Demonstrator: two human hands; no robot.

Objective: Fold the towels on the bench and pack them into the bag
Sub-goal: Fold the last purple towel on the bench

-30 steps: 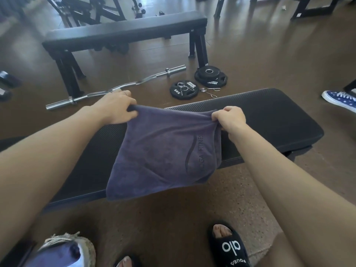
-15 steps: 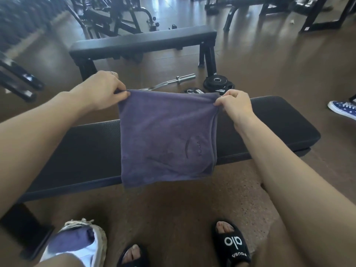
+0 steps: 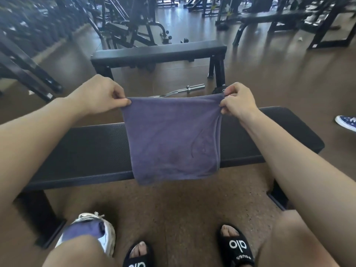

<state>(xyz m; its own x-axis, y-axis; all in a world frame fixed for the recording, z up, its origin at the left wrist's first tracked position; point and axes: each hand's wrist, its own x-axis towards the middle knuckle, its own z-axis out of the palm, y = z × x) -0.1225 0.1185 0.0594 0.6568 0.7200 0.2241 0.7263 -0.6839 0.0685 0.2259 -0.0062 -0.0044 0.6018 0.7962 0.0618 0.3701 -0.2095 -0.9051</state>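
Note:
A purple towel [image 3: 171, 139], folded double, hangs in the air in front of the black bench [image 3: 86, 151]. My left hand [image 3: 100, 93] pinches its top left corner and my right hand [image 3: 238, 102] pinches its top right corner. The towel's lower edge dangles just below the bench's front edge. A white bag [image 3: 107, 234] stands on the floor at the lower left, by my left knee, with a purple towel [image 3: 81, 231] showing inside it.
A second black bench [image 3: 158, 53] stands behind, with a steel bar [image 3: 190, 88] on the floor between the benches. Gym racks fill the back and left. My feet in black slides [image 3: 238, 245] are on the brown floor. A blue shoe [image 3: 346, 122] shows at the right edge.
Both hands have lifted the towel off the bench, so it now hangs straight. My view has tilted up, showing more of the gym.

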